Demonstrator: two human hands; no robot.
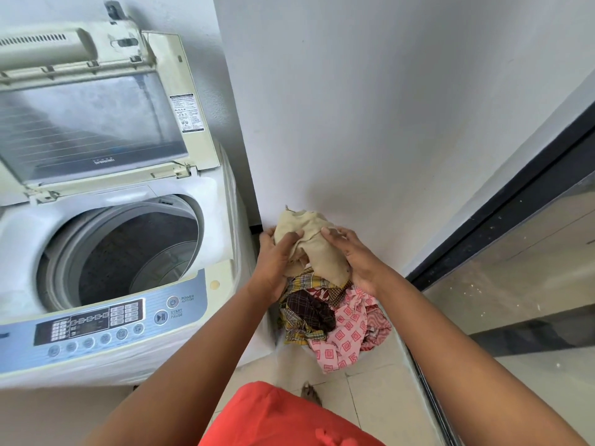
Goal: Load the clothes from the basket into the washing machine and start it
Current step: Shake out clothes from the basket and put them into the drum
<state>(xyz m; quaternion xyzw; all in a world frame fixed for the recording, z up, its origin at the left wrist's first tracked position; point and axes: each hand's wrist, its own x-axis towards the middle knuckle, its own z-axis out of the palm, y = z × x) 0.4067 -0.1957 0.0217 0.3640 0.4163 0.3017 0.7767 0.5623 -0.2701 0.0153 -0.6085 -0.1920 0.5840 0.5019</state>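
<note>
Now both hands (317, 255) grip a beige cloth (317, 249) above the clothes-heaped basket (365, 357), washer drum (128, 255) open.

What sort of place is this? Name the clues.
Probably a home laundry corner: a top-loading washing machine with its lid raised, and a pile of clothes on the tiled floor beside it.

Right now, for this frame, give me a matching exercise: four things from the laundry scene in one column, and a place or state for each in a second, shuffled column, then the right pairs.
Things:
1. washing machine lid
2. beige garment
3. pink patterned cloth
4. drum

Places or states:
A. lies in the pile, nearest the person
B. raised open
C. held by both hands, left hand and right hand
D. no clothes visible inside

Pairs: 1-B, 2-C, 3-A, 4-D
</note>
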